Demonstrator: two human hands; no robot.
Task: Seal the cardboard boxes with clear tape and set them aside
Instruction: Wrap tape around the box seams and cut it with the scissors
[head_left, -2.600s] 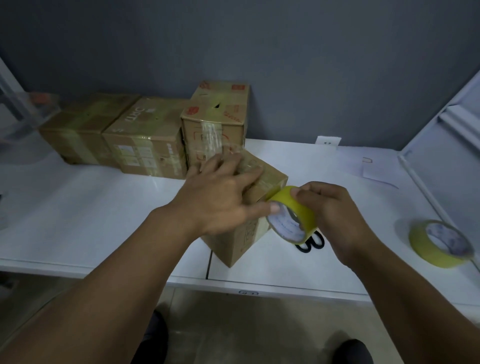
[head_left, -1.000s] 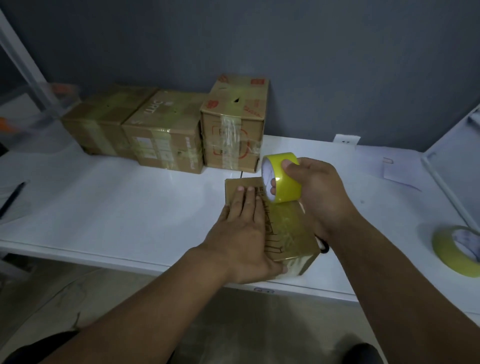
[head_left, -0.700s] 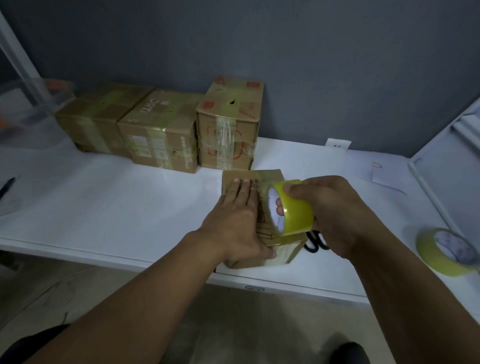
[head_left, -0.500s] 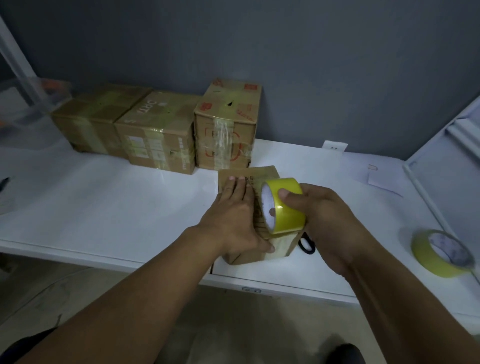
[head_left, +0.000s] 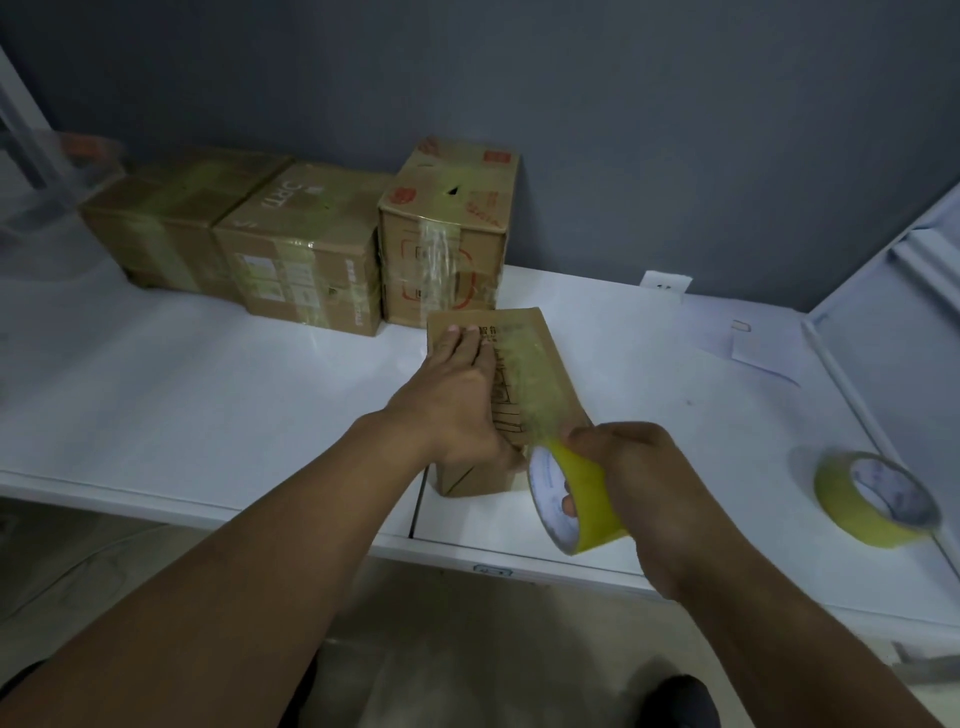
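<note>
Taping the small cardboard box (head_left: 511, 395) at the table's (head_left: 208, 395) near edge: left hand (head_left: 457, 410) presses flat, fingers straight, on its top; right hand (head_left: 628, 483) grips the tape roll (head_left: 576, 499) below the front edge. The box is probably light and stiff-walled, apt to slide, so pinning its top suits.

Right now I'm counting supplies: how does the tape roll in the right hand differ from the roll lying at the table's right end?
The held tape roll is gripped by the right hand, tilted off the table at its front edge; the spare roll lies on the table, untouched. A strip runs from the held roll onto the box that the left hand presses; the spare feeds nothing. Both are yellowish with white cores.
</note>
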